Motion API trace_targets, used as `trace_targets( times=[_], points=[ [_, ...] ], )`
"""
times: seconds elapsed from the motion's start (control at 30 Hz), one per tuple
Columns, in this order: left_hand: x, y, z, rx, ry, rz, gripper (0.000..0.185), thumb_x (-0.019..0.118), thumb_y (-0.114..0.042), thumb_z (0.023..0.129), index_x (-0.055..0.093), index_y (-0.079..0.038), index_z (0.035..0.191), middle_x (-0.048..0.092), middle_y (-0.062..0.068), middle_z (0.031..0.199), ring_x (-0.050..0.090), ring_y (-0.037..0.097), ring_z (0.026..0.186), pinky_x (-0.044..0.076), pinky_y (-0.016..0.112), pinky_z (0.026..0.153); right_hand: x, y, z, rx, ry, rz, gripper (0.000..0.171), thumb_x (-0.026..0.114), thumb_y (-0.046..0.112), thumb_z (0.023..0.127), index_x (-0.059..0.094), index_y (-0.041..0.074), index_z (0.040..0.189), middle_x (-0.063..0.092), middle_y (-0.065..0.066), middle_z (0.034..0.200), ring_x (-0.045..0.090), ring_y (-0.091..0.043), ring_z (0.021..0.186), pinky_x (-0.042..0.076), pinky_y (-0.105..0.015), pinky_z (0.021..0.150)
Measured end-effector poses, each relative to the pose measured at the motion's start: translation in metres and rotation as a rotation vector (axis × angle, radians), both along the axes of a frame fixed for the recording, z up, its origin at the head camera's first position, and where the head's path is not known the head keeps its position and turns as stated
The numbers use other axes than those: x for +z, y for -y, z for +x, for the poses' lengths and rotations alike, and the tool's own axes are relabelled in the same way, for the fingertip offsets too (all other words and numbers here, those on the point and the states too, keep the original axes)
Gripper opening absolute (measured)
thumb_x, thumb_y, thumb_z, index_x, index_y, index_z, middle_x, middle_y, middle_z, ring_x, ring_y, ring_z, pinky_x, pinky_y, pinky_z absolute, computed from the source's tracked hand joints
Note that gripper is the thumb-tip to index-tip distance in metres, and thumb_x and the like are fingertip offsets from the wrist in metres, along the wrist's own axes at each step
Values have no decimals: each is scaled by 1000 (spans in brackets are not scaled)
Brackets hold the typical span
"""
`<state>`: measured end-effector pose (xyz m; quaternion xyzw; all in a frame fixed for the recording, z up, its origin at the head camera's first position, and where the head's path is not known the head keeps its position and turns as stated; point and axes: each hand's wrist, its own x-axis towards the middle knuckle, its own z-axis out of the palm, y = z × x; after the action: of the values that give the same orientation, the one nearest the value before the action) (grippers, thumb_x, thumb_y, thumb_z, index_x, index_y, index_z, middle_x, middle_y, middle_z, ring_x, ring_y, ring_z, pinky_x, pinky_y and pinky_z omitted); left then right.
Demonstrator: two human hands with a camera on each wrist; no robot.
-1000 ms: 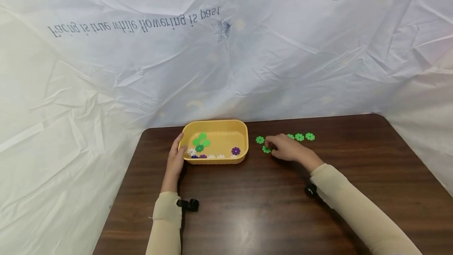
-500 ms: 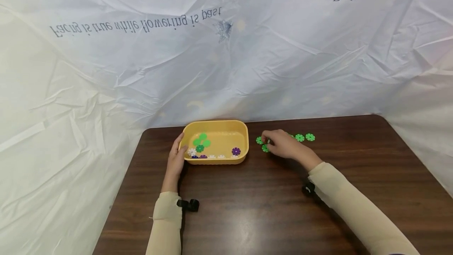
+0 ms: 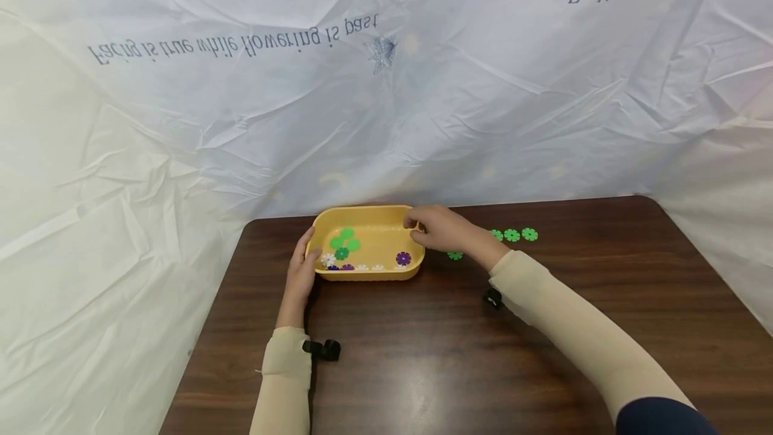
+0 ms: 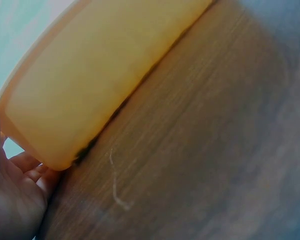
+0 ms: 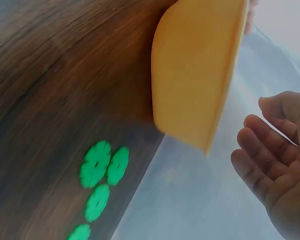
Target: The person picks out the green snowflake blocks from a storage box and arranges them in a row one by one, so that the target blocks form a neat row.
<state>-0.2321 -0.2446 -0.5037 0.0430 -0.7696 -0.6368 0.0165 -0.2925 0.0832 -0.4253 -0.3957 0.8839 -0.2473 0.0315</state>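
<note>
A dark wooden table [image 3: 423, 368] is standing against a wrinkled white plastic sheet [image 3: 241, 119] — it is hanging behind the far edge, showing mirrored grey lettering [image 3: 235, 42] and catching soft, even light.

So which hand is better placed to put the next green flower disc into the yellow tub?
Probably the right hand: it hovers at the yellow tub's right rim, beside the green flower discs on the table. The left hand rests against the tub's left end, far from them.
</note>
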Motion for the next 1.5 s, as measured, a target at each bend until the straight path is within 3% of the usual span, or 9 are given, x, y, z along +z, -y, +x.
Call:
trace_targets(
  times=[0.17,0.37,0.67,0.77,0.97,1.03,1.17,1.27,1.5],
  points=[
    [-14,6,-9,16,-1,18,53,47,-17,103,35,-24,154,25,0,161,20,23,148,17,49,118,-7,31,-9,42,26,60,24,57,12,96,69,9,117,67,-7,116,63,-19,100,51,-37,88],
    [-34,8,-16,37,-30,6,51,47,-21,104,37,-30,153,27,-2,160,21,22,147,18,48,118,-25,65,-17,93,77,100,27,60,11,96,68,2,120,67,-11,119,64,-20,97,51,-39,92],
    [-34,8,-16,46,-65,-7,50,46,-24,104,38,-32,152,28,-5,159,22,20,147,18,47,117,-43,105,-13,96,141,200,36,52,9,97,60,3,132,59,-12,132,56,-25,119,47,-38,99],
    [-33,8,-15,41,-51,-11,50,46,-25,104,37,-33,152,28,-6,159,22,20,147,19,48,117,-50,111,-12,86,107,252,38,50,8,96,60,4,132,59,-11,127,56,-23,114,47,-35,92],
    [-31,7,-14,41,-58,-10,50,47,-24,103,38,-32,152,29,-5,159,23,20,146,20,47,117,-58,117,-12,68,1,283,26,51,8,97,73,9,110,60,-7,112,56,-18,98,48,-32,82],
    [-30,7,-14,38,-59,-10,50,47,-24,103,38,-31,152,29,-4,159,23,20,146,20,47,117,-58,117,-12,58,-21,275,25,51,5,98,75,11,89,61,-4,106,56,-17,93,47,-30,82],
    [-30,7,-14,33,-54,-14,50,47,-24,103,38,-32,152,28,-4,159,23,21,146,19,49,117,-56,115,-10,31,7,217,44,50,-3,94,44,17,55,38,4,63,34,-10,57,37,-26,63],
    [-30,7,-14,38,-48,-17,50,47,-24,103,38,-33,152,29,-5,159,23,20,146,20,48,117,-57,114,-9,16,36,172,50,50,-6,91,24,20,57,11,5,57,11,-11,54,22,-27,54],
    [-31,6,-15,52,-45,-8,51,47,-22,103,38,-31,152,29,-4,159,24,21,146,19,48,117,-60,115,-8,6,21,175,46,53,-5,86,25,19,59,13,5,59,11,-11,55,17,-27,53]
  ],
)
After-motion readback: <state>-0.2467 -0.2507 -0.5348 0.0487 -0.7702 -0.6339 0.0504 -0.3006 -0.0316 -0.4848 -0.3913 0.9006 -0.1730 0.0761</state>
